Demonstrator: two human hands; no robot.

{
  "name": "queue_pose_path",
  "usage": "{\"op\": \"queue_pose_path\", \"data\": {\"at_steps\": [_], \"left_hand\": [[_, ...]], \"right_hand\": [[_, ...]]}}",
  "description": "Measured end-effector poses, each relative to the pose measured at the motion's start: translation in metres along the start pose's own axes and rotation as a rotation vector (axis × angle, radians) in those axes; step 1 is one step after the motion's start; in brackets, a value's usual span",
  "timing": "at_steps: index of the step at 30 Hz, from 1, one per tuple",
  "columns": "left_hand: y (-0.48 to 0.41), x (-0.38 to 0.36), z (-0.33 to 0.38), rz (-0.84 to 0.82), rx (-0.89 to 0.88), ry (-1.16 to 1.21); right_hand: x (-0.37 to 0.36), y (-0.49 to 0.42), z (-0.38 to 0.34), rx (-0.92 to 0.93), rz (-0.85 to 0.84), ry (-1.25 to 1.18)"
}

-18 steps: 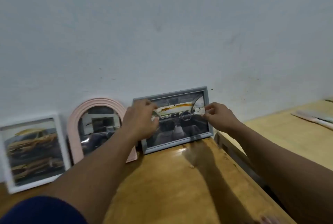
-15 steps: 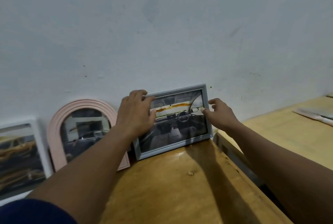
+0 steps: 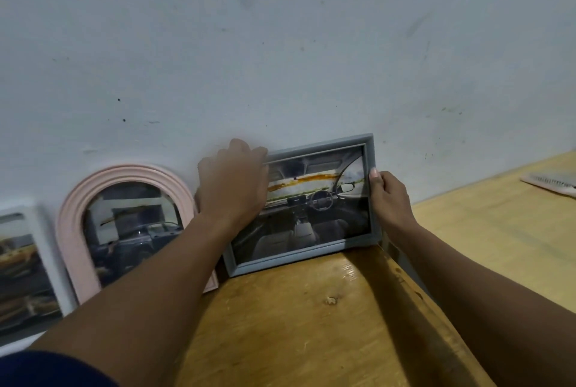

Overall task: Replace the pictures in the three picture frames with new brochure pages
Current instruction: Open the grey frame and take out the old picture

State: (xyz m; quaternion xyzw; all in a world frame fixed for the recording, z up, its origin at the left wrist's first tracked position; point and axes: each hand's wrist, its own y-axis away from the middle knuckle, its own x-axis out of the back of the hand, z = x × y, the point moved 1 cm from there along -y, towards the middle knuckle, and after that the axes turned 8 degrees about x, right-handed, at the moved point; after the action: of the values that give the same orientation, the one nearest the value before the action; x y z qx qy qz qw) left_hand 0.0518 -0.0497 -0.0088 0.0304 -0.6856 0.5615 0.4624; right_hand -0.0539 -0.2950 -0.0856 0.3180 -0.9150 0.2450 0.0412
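A grey rectangular frame (image 3: pixel 311 255) with a car-interior picture stands tilted against the wall on the wooden table (image 3: pixel 296 324). My left hand (image 3: pixel 232 187) covers its upper left corner, fingers curled over the top edge. My right hand (image 3: pixel 389 196) grips its right edge, thumb on the front. To the left leans a pink arched frame (image 3: pixel 74 230) with a dark car picture. A white frame (image 3: pixel 34 221) with a yellow car picture stands at the far left, partly cut off by the image edge.
A pale wall (image 3: pixel 280 59) rises right behind the frames. A second, lighter table (image 3: pixel 498 230) lies to the right across a narrow gap, with a spiral-bound booklet (image 3: pixel 551 182) on its far end.
My right hand has closed onto the grey frame's right edge. My left hand stayed on its upper left corner. The view shifted, so the frames sit further left.
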Motion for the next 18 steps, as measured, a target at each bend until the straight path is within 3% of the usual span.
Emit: {"op": "queue_pose_path", "data": {"at_steps": [9, 18], "left_hand": [[0.013, 0.078, 0.002, 0.005, -0.014, 0.15], [0.108, 0.148, -0.05, -0.079, 0.081, 0.11]], "right_hand": [[0.037, 0.053, -0.049, 0.028, 0.098, -0.011], [0.03, 0.145, -0.092, -0.001, -0.083, 0.085]]}}
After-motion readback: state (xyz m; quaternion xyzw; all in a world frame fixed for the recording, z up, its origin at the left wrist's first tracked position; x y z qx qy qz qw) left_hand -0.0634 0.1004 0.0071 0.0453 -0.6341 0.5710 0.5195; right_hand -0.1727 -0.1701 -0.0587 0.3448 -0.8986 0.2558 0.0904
